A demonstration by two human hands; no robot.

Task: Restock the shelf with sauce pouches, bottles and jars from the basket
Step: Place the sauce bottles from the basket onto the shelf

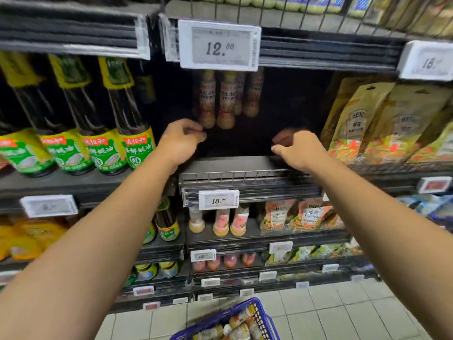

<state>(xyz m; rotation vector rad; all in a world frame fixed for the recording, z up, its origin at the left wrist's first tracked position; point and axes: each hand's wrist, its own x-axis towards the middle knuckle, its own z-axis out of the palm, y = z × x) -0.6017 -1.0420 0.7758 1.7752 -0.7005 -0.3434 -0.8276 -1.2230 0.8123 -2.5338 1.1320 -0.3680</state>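
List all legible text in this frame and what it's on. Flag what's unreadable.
"12.80": price tag on the upper shelf edge.
"18.9" then a blurred digit: price tag on the shelf rail below the hands.
"16." cut off and blurred: tag at right.
"13." blurred: lower tag.
"HEINZ": yellow pouches at right.
Chinese label print on the dressing bottles and green-labelled dark bottles: too blurred to quote.

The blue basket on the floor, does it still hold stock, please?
Not empty: several bottles lie inside the blue basket; its lower part is cut off.
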